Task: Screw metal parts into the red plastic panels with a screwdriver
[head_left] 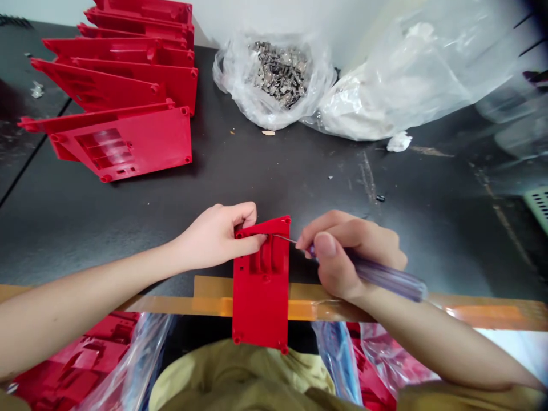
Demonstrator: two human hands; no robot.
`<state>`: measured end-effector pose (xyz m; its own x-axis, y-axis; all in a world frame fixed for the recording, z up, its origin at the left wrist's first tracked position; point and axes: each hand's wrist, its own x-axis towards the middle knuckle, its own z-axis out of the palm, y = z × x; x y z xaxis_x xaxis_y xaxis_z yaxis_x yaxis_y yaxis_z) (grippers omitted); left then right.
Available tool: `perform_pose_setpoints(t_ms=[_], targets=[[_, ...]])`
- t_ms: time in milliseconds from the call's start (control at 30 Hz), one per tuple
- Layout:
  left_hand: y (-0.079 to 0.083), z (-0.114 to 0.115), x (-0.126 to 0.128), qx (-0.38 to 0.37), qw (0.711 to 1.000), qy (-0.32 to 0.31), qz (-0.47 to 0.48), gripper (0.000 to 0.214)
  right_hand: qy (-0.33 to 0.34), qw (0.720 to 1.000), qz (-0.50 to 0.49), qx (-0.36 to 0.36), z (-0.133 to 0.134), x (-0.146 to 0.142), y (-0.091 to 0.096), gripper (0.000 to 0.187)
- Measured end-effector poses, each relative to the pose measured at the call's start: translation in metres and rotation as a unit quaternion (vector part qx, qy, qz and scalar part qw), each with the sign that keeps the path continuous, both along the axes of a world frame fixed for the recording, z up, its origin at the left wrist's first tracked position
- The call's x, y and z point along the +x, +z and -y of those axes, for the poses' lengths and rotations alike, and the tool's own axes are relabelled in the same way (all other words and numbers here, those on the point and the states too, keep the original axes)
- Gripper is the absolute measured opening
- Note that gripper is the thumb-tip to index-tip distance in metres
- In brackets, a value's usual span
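My left hand (222, 237) grips the upper left edge of a red plastic cover (261, 308), with its thumb laid over the recessed part. The cover lies across the table's front edge, its lower end overhanging toward me. In my right hand (351, 251) is a screwdriver (387, 278) with a clear purplish handle. Its thin shaft points left, and the tip meets the cover's recess beside my left thumb. Something small and dark sits at the thumb tip, too small to make out.
Several red covers (162, 142) stand stacked at the back left. A plastic bag (317, 97) of small metal pieces is at the back, with a bulging clear bag (368, 108) to its right. Orange tape (209, 297) runs along the front edge. Below lie bagged red parts (85, 359).
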<state>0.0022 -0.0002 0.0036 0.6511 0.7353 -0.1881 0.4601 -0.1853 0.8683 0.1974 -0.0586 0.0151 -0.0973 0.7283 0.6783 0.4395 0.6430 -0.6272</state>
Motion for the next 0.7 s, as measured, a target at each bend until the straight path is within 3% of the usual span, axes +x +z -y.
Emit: perform_pose_setpoints(t_ms=[133,500,700], targets=[[-0.0010,0.0006,0.0001,-0.006,1.000,0.000,0.005,0.034,0.002,1.000,-0.013,-0.024,0.0022,0.0003,-0.0008,0.026],[-0.0013,0.0000,-0.0004,0.001,1.000,0.000,0.002,0.034,0.006,1.000,0.006,0.004,0.0029,0.0014,-0.0009,0.025],[0.0012,0.0005,-0.0006,0.008,1.000,-0.001,-0.006,0.034,-0.002,0.999,-0.019,-0.034,0.0038,0.0011,-0.0015,0.024]])
